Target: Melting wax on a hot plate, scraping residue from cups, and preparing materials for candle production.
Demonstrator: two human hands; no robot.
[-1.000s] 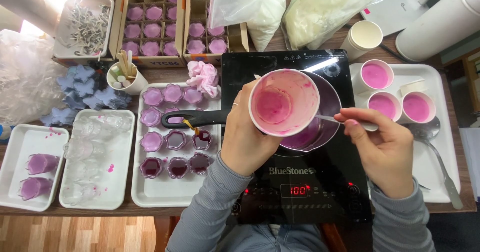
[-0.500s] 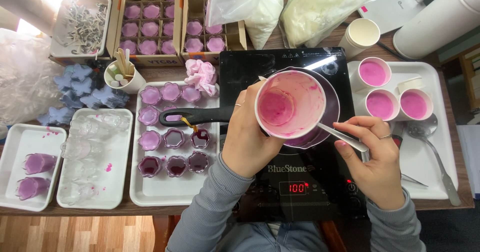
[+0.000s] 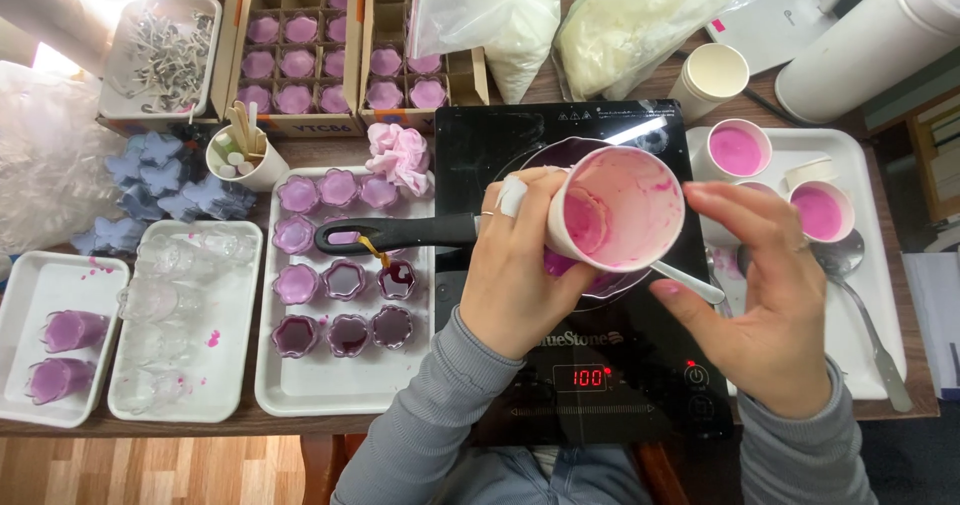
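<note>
My left hand (image 3: 515, 270) grips a white paper cup (image 3: 622, 205) smeared with pink residue. The cup is tipped sideways, mouth up toward me, over a small dark pan (image 3: 560, 153) whose black handle (image 3: 400, 233) points left. The pan sits on a black induction cooktop (image 3: 600, 405). My right hand (image 3: 765, 300) hovers open just right of the cup with its fingers spread. A metal spoon (image 3: 692, 284) sticks out from under the cup, its handle lying between my right thumb and fingers.
A white tray (image 3: 340, 390) left of the cooktop holds flower-shaped moulds of purple wax. Pink-filled cups (image 3: 736, 150) stand on the right tray (image 3: 880, 255) with a ladle (image 3: 868, 310). Boxes of purple candles (image 3: 300, 55), white bags (image 3: 490, 15) and a stick cup (image 3: 245, 157) line the back.
The cup has moved right and tipped further over the pan. My right hand has let go of the spoon and opened beside the cup.
</note>
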